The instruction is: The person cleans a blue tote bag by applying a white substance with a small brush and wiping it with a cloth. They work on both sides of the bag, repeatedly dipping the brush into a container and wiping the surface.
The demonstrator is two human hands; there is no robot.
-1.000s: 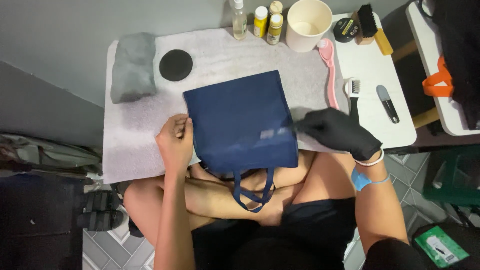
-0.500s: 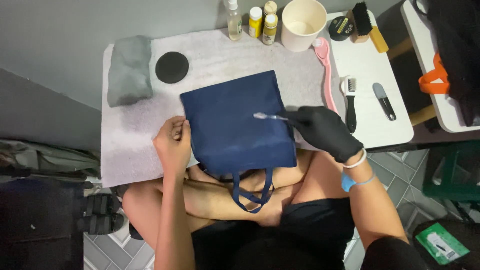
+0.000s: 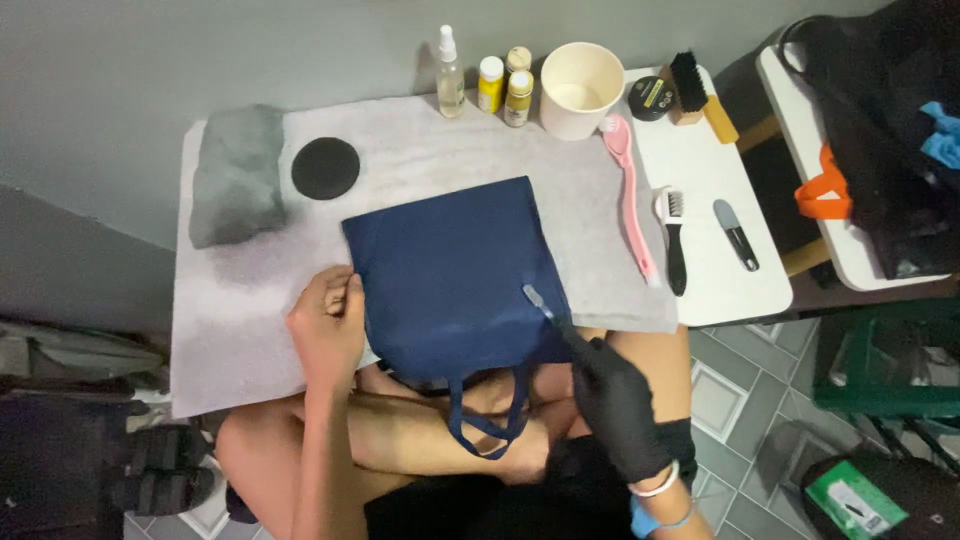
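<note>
Two hands work on a navy tote bag (image 3: 455,275) lying flat on the grey-covered worktop (image 3: 230,330), its handles hanging over the near edge. Since a second ago the gloved right hand (image 3: 615,400) has drawn back toward the bag's lower right corner, gripping a small brush (image 3: 545,312) whose head now rests on the fabric there. The bare left hand (image 3: 325,325) still pins the bag's left edge, fingers clenched. A pink brush (image 3: 628,195), cup (image 3: 581,88) and bottles (image 3: 505,85) sit well apart behind.

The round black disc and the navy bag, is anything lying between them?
No: in the head view only bare grey mat separates the black disc from the navy bag.
</note>
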